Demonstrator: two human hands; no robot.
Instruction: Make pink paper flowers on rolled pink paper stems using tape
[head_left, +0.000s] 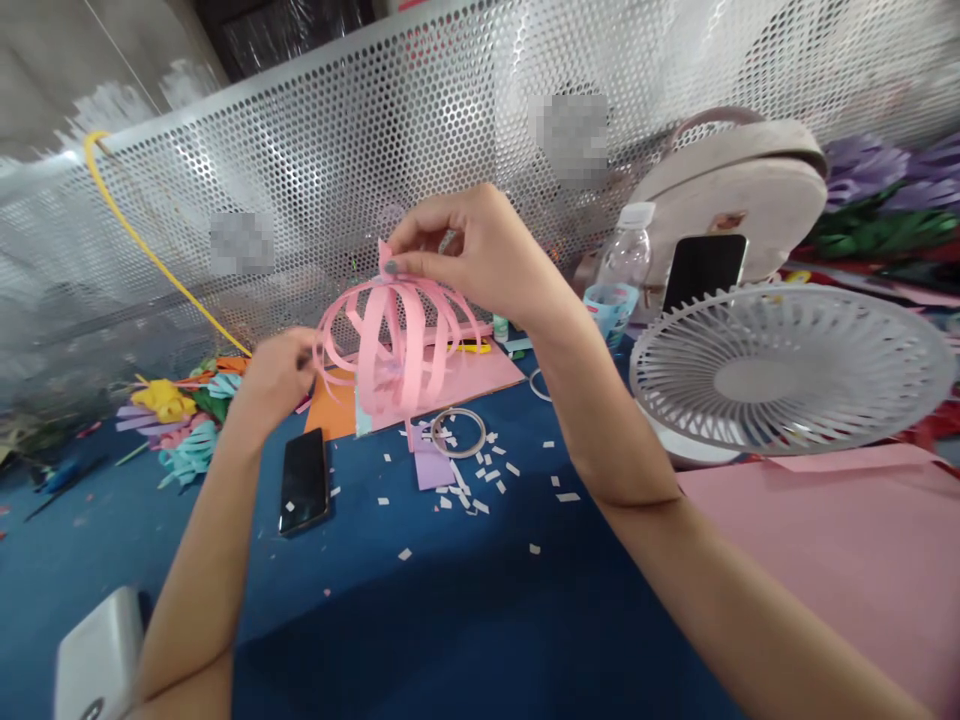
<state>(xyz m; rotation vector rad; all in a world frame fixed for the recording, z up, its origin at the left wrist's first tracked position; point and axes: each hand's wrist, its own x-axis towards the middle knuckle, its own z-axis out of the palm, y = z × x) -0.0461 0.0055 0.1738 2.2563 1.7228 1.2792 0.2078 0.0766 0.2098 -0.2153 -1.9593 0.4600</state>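
Observation:
A pink paper lantern [412, 345], made of curved paper strips joined at top and bottom, hangs above the table in front of me. At its top, my right hand [469, 245] pinches the pink paper tip between thumb and fingers. My left hand [274, 380] is at the lantern's left side, with curled fingers by the outer strips. Those fingertips are blurred and partly hidden, so whether they grip a strip is unclear. Beneath the lantern lie pink paper [480, 372], an orange sheet [330, 405] and a purple paper piece [433, 462].
A tape roll [459, 434] lies among scattered white paper bits. A black phone [304, 480] is below my left hand. Paper flowers [187, 420] are at left; a white device [101, 650] sits nearer. Rightward are a grey basket [787, 380], a bottle [628, 245] and a bag [735, 190].

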